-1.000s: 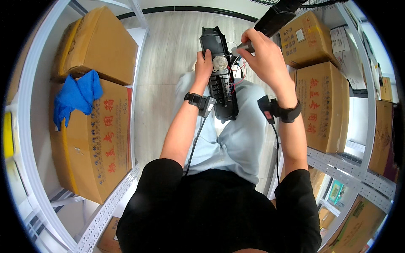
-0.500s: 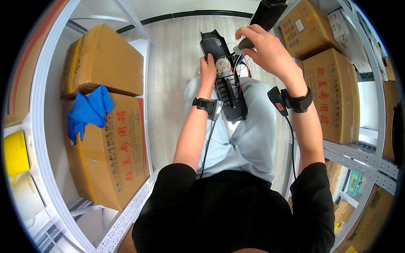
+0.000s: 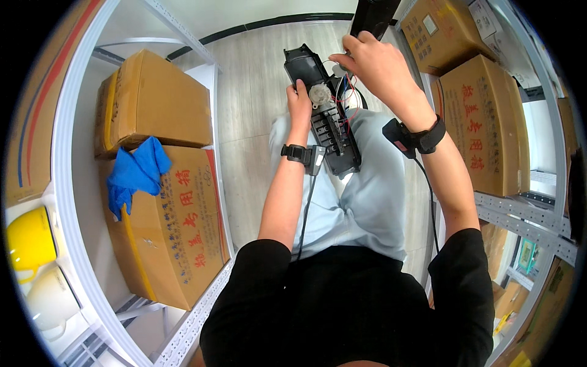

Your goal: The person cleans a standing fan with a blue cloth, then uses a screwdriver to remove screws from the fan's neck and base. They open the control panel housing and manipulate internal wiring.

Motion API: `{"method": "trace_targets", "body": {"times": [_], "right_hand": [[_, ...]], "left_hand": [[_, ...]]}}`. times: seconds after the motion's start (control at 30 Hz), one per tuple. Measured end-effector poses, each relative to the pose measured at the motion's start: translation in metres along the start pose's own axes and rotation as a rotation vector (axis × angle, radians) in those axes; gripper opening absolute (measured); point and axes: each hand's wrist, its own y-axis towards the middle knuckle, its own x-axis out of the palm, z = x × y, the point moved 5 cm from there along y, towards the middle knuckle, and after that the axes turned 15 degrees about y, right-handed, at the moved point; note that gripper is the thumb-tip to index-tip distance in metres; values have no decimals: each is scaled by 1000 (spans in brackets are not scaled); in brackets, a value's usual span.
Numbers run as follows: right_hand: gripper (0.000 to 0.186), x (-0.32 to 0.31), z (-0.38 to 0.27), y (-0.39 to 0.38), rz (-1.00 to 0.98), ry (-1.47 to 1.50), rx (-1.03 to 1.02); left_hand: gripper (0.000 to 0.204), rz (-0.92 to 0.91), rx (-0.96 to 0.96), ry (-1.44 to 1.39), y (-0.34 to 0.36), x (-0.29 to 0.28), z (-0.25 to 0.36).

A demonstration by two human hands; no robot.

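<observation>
A long black plastic housing (image 3: 333, 131) lies slanted over my lap, with a row of ribbed slots along its lower half. A round translucent part (image 3: 320, 95) sits near its middle. My left hand (image 3: 299, 107) grips the housing's left edge, thumb on top. Thin red, blue and white wires (image 3: 348, 96) loop from its right side toward a small grey piece (image 3: 340, 71). Above them my right hand (image 3: 382, 66) is bent with its fingers curled. What lies between those fingers is hidden.
A black object (image 3: 372, 19) stands beyond my right hand. Cardboard boxes (image 3: 165, 101) fill metal shelves on both sides, and a blue cloth (image 3: 137, 174) drapes over one on the left. Yellow (image 3: 32, 240) and white (image 3: 54, 301) rounded items sit at far left.
My right hand has shifted slightly left and turned; the dark rounded piece seen between its fingers before no longer shows. My left hand keeps its grip. The view has shifted slightly.
</observation>
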Motion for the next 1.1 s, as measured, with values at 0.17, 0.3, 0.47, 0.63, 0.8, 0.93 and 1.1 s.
{"method": "trace_targets", "body": {"times": [0.17,0.3,0.47,0.63,0.8,0.93,1.1], "right_hand": [[28,-12,-8,-7,194,365,-399],[29,-2,0,-1,97,25,-67],[34,-12,-5,-3,141,301,-401],[35,0,4,1,68,115,-98],[35,-8,-4,-4,90,211,-261],[33,2,3,1,42,69,-71],[35,-7,-4,-6,122,202,-271]], "left_hand": [[49,-17,-11,-37,6,-1,-6],[48,-22,-28,-40,0,-2,3],[48,9,-32,-15,-3,-5,6],[48,-13,-35,-12,-4,-4,9],[47,-4,-47,-13,-6,-5,10],[47,-16,-36,-47,-4,-4,9],[45,-12,-59,4,-5,-5,10]]}}
